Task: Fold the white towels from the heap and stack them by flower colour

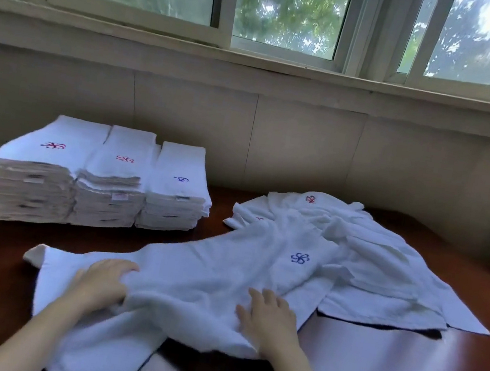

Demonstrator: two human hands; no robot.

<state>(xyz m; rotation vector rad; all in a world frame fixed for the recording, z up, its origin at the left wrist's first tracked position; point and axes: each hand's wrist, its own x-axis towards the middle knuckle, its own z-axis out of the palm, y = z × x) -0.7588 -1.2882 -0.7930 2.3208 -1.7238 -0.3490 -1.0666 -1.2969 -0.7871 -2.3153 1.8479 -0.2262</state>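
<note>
A: Where is the towel being worked on?

B: A white towel (207,281) with a blue flower (300,258) lies spread across the front of the dark wooden desk (403,352). It runs from the front left corner toward the middle, and its near part hangs over the front edge.

A: And the hands?

B: The left hand (102,281) rests on the towel's left part, near the front edge, with its fingers bent over a raised fold of cloth; whether it truly grips the fold I cannot tell. The right hand (268,319) lies flat on the towel near the middle of the front edge, fingers straight and a little apart, pressing the cloth down.

A: The heap?

B: The heap of unfolded towels (370,255) sits on the right half of the desk, reaching toward the back edge. The spread towel's far end lies on top of it. A red flower (310,199) shows on a towel at the back of the heap.

A: Any stacks made?

B: Three, side by side at the back left corner, touching one another. The left stack (31,182) shows a red-and-purple flower on top, the middle stack (111,190) a red one, and the right stack (174,203) a blue one. The right stack is the lowest.

A: Behind the desk?

B: A tiled wall (307,143) under a window (289,10), with green leaves outside.
</note>
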